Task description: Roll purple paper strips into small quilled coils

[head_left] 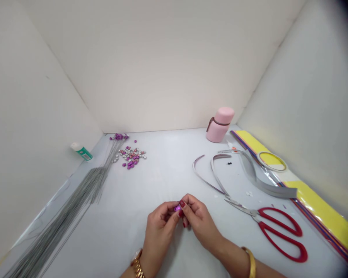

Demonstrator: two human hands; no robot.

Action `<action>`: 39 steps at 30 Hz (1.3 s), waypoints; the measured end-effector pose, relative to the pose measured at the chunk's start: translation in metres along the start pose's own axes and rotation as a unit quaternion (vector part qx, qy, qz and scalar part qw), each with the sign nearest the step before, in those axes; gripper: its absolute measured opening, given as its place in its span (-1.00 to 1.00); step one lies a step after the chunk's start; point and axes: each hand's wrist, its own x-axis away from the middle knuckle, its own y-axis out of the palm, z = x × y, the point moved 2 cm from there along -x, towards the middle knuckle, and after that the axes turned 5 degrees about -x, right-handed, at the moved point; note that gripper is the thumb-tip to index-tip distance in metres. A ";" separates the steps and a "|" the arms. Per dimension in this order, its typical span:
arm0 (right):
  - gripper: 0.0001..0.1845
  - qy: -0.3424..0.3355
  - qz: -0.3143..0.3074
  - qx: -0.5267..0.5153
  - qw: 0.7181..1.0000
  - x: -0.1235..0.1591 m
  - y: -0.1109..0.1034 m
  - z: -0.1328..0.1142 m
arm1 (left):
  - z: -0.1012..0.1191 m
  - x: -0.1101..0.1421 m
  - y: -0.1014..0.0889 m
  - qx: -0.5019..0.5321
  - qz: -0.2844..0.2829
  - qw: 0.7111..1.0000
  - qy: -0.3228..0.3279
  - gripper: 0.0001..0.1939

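Note:
Between my fingertips is a small shiny purple folded star (177, 208), partly hidden by the fingers. My left hand (162, 222) pinches it from the left, thumb and forefinger closed. My right hand (197, 216) grips it from the right, its thumb and fingers pressed together over it. Both hands are close together above the front middle of the white table (162, 173). To the left lies a pile of small purple, silver and pinkish stars (132, 156). Thin shiny paper strips (216, 173) curl on the table to the right of my hands.
Red-handled scissors (256, 213) lie partly open at right. Beyond are a grey ribbon (266, 187), a tape roll (272, 161), yellow sheets (316, 204) and a pink flask (219, 125). At left are a bundle of grey wires (75, 200), star-tipped stems (119, 137) and a glue stick (82, 151).

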 end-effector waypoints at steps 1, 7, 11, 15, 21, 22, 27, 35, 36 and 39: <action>-0.74 -0.006 0.004 0.006 1.000 0.000 0.000 0.000 | -0.002 0.000 0.001 0.015 0.006 1.000 -0.001 -0.88; -0.73 -0.009 0.008 0.028 1.000 0.001 0.000 0.000 | -0.010 -0.002 0.003 0.098 0.033 0.994 -0.038 -0.88; -0.73 -0.014 0.003 0.035 0.999 0.000 -0.001 0.001 | -0.006 -0.004 0.001 0.115 0.021 0.992 -0.041 -0.92; -0.73 -0.012 0.001 0.032 0.999 0.000 -0.001 0.001 | -0.002 -0.005 0.002 0.133 0.001 0.990 -0.048 -0.94; -0.73 -0.017 0.005 0.041 0.999 0.000 -0.002 0.000 | -0.004 -0.006 0.004 0.181 0.009 0.982 -0.054 -0.87; -0.74 -0.021 0.006 0.048 0.999 0.000 -0.002 0.000 | -0.004 -0.006 0.004 0.180 0.015 0.982 -0.054 -0.86; -0.77 -0.038 0.004 0.069 0.997 0.001 -0.005 0.002 | -0.004 -0.004 -0.001 0.112 0.012 0.992 -0.050 -0.93; -0.74 -0.012 -0.017 0.056 0.998 0.000 -0.004 -0.002 | -0.005 -0.004 0.000 0.108 -0.006 0.993 -0.046 -0.92; -0.73 -0.007 -0.020 0.048 0.999 0.000 -0.004 -0.003 | -0.005 -0.005 0.000 0.118 0.000 0.992 -0.047 -0.90; -0.72 -0.002 -0.022 0.042 0.999 -0.002 -0.002 -0.004 | -0.003 -0.006 0.001 0.132 0.008 0.990 -0.052 -0.83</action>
